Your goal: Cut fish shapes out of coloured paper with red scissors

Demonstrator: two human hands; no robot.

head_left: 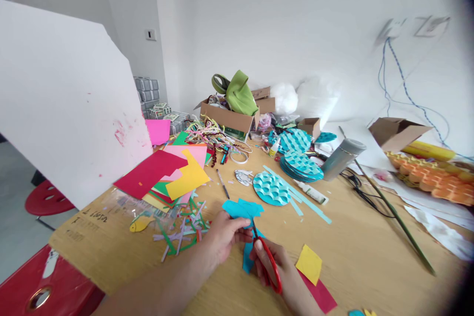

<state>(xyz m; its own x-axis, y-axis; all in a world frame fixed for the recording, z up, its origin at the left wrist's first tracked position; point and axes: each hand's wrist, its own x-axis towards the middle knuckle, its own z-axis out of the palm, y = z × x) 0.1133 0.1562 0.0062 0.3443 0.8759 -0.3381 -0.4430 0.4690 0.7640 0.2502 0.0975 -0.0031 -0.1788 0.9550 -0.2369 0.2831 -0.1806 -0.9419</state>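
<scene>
My left hand [230, 233] pinches a piece of blue paper [242, 207] by its near edge, low over the wooden table. My right hand [274, 264] has its fingers through the handles of red scissors [274, 271], whose blades meet the blue paper. A strip of the same blue hangs below, between the hands. Beyond the paper lie a fish cut-out in white paper [243, 177], a pen [222, 183] and a round blue disc with a wavy scale pattern [271, 188]. By my right wrist are a yellow paper scrap [309, 263] and a red paper piece [319, 292].
Coloured paper sheets [148, 174] and paper strips [181, 232] cover the left side. More scaled discs [301, 165], a glue bottle [313, 191], a grey cylinder [342, 158] and a long green stick [396, 217] lie to the right. A cardboard box [227, 117] stands behind.
</scene>
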